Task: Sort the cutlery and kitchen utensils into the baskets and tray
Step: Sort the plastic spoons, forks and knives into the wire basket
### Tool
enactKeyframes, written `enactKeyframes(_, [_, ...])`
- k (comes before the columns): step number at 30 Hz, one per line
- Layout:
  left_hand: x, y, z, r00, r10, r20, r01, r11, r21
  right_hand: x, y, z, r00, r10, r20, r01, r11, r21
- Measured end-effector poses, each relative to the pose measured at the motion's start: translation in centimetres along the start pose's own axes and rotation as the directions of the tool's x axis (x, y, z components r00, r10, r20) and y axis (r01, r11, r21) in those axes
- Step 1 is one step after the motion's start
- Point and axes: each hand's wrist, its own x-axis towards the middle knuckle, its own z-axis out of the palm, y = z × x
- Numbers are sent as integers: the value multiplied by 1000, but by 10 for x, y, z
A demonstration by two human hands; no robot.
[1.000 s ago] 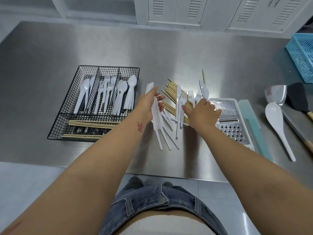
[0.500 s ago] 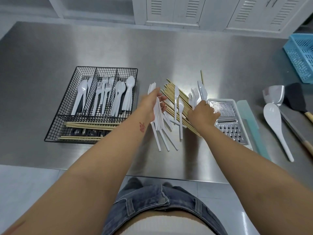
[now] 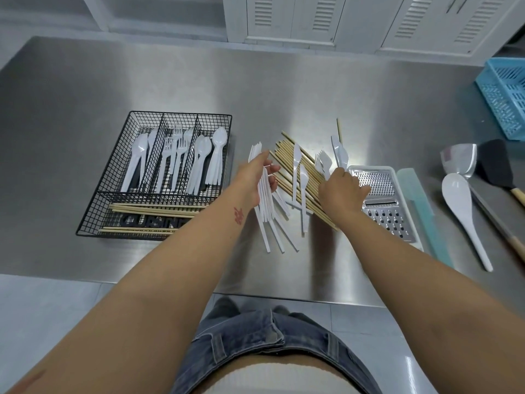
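— Where are the hands?

— Both are over the loose pile in the middle of the steel counter [image 3: 85, 81]. The left hand [image 3: 255, 177] is curled around a bundle of white plastic knives [image 3: 265, 200], handles fanning down toward the near edge. The right hand [image 3: 342, 191] lies on the bamboo chopsticks [image 3: 287, 166], knuckles up and fingers bent; whether it grips anything I cannot tell, though white forks [image 3: 323, 163] stick out just beyond its fingers.

— And the sorted pieces?

— The black wire basket [image 3: 93, 211] sits left of the pile. Its three far compartments hold white cutlery: knives and a spoon on the left, forks in the middle, spoons on the right. The long near compartment holds chopsticks laid crosswise.

— What is unsorted?

— Two small white spoons [image 3: 303, 191] lie on top of the chopsticks between the hands. A box grater [image 3: 383, 200] touches the right hand's far side, with a pale teal lid [image 3: 420, 211] beside it. Farther right lie a white rice paddle [image 3: 466, 217], a metal scoop [image 3: 460, 160] and a black spatula [image 3: 495, 166]. A blue plastic basket [image 3: 505, 95] stands at the far right corner.
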Motion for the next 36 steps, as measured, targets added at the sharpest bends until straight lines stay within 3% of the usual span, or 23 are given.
enactKeyframes(3, [2,-2,0,1000,-2,-2,2,1000,24,-4,-2,-7,1000,-21,6,21,1000,-1])
enactKeyframes(7, [1,-4,4,999,-20,25,19,1000,21,-12,-7,-16,949,-314,17,311,927,-210])
enactKeyframes(10, [0,-4,10,999,-19,39,18,1000,4,-16,-22,-26,914,-406,1,404,909,-100])
enactKeyframes(14, [-2,-2,15,993,48,104,-43,998,-49,-24,-47,-40,921,-387,-35,380,878,290])
enactKeyframes(19, [-2,1,10,994,62,94,-43,980,-193,-34,-63,-46,894,-447,-29,411,792,452])
enactKeyframes(23, [-4,3,6,994,87,59,-75,979,-189,-37,-64,-42,910,-413,28,301,707,640])
enactKeyframes(28, [-9,5,-3,976,82,201,-31,968,-247,-35,-67,-41,904,-415,108,222,668,710])
enactKeyframes(31, [-12,7,-7,967,78,244,-1,954,-300,-34,-70,-43,886,-449,118,263,694,670])
enactKeyframes(34, [-13,9,-11,979,73,190,-4,940,-341,-34,-68,-44,897,-441,6,392,802,450])
enactKeyframes(36, [-14,13,-15,983,78,165,-8,920,-392,-35,-70,-48,920,-390,-44,362,802,475])
